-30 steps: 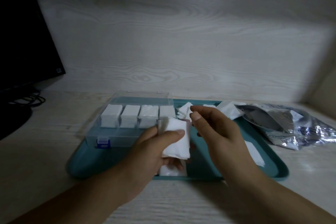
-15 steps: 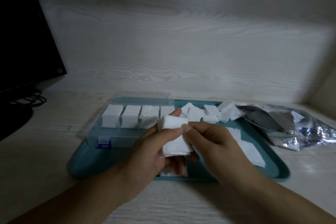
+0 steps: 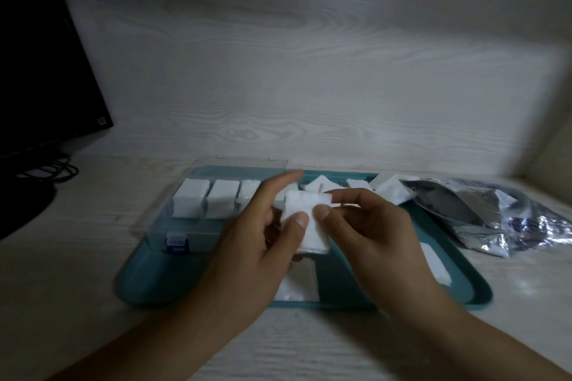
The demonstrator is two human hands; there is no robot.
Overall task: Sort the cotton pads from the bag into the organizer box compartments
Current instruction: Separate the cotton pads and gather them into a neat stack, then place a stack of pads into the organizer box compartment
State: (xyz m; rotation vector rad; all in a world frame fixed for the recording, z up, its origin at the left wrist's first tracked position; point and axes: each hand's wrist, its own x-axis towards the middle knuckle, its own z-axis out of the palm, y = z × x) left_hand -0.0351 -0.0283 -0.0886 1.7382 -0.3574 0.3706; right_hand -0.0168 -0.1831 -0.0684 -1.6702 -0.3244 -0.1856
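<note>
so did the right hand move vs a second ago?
Yes. The right hand dropped from above the tray's back edge toward the left hand, and now pinches the cotton pad stack in front of the organizer box.

- The right hand [image 3: 368, 226] now pinches the stack of cotton pads [image 3: 306, 226] alongside the left hand [image 3: 263, 244].
- The left forefinger now points straight out.

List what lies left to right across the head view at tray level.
Monitor → cables → organizer box → left hand → held cotton pads → right hand → silver bag.
</note>
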